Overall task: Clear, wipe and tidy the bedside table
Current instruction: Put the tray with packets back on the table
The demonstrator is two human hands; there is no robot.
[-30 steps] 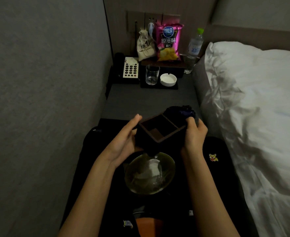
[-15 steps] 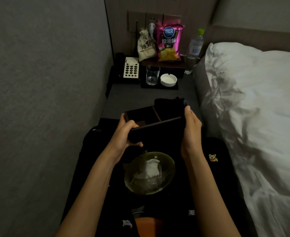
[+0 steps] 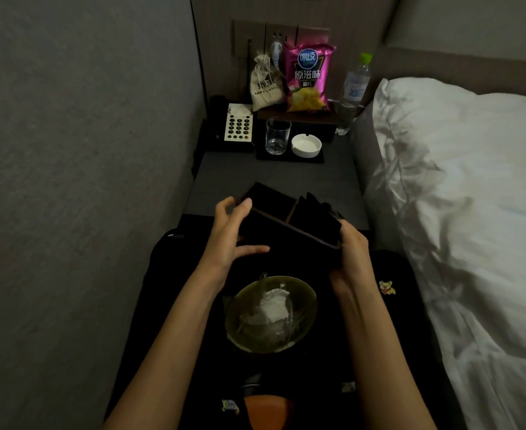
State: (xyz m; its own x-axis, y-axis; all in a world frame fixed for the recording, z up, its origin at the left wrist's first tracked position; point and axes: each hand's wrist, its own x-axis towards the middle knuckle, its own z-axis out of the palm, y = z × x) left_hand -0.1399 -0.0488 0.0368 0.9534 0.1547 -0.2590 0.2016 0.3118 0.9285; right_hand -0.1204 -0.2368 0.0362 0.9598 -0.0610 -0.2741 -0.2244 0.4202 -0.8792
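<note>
Dark box (image 3: 289,225) tilted between left hand (image 3: 233,234) and right hand (image 3: 353,252).

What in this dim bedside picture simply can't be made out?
- Dark divided box, head view: its compartments' contents are lost in shadow.
- Right hand: fingertips hidden behind the box.
- Bin: beneath the white tissue, unclear.
- Small print on the cloth pouch: too small.
- Pillow: cut off by the right edge.
</note>
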